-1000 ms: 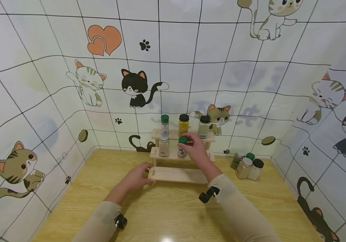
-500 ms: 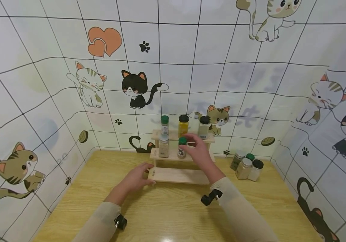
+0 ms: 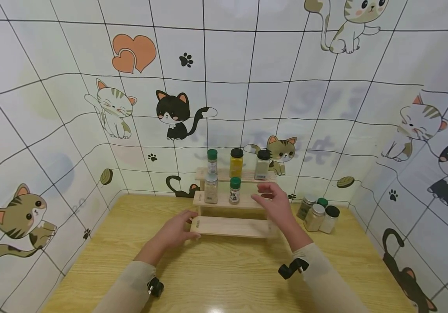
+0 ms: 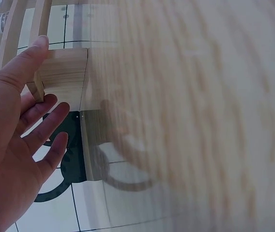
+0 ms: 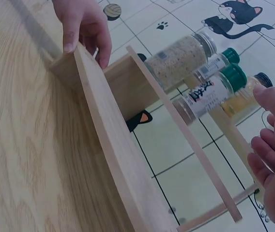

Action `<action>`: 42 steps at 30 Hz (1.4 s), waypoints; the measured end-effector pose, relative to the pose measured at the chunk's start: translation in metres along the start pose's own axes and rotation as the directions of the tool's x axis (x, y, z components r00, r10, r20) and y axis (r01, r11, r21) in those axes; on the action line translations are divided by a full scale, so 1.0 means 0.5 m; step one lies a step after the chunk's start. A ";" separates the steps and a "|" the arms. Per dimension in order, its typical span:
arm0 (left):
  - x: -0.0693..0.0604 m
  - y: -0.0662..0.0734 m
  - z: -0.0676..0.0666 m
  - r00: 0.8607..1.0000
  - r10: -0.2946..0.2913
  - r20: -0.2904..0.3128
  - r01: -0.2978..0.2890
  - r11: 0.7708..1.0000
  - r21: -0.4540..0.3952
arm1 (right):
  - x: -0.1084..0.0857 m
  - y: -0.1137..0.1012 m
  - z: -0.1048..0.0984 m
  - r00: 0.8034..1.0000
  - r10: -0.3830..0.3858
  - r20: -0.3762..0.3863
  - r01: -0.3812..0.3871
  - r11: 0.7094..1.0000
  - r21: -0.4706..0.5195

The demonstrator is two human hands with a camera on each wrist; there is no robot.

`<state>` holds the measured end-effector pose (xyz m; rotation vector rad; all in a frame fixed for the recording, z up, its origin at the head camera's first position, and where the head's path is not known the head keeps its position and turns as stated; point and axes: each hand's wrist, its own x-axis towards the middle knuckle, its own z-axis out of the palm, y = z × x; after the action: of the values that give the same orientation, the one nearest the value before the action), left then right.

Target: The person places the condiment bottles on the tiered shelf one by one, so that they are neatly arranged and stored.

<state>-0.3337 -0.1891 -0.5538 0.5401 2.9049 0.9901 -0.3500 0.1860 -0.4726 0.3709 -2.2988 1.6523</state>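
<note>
A three-step wooden rack (image 3: 229, 227) stands on the table. My left hand (image 3: 175, 229) holds the left end of its lowest step, thumb in front and fingers behind, as the left wrist view (image 4: 19, 140) shows. On the middle step stand a silver-capped jar (image 3: 211, 191) and, right of it, a green-capped spice bottle (image 3: 235, 193) with a white label. My right hand (image 3: 280, 208) hovers at the right end of that step, fingers loosely bent, holding nothing. The top step carries a green-capped bottle (image 3: 212, 163), a black-capped yellow jar (image 3: 236, 165) and a black-capped pale jar (image 3: 262, 167).
Right of the rack, several jars stand grouped on the wooden table (image 3: 208, 269), among them a silver-capped jar (image 3: 314, 218) and a black-capped jar (image 3: 330, 220). A cat-printed wall covering (image 3: 232, 100) closes in the back and sides.
My right hand has let go of the green-capped spice bottle and moved right, away from it. That bottle stays on the middle step. My left hand has kept its place on the rack.
</note>
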 end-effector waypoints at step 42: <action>0.001 0.002 0.002 1.000 0.005 -0.001 -0.005 1.000 -0.015 | -0.113 0.129 -0.312 0.952 0.018 -0.306 -0.146 0.904 -0.403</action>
<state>-0.3336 -0.1876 -0.5541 0.5470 2.8958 1.0116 -0.3090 0.3563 -0.5030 -0.0708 -2.3726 1.0995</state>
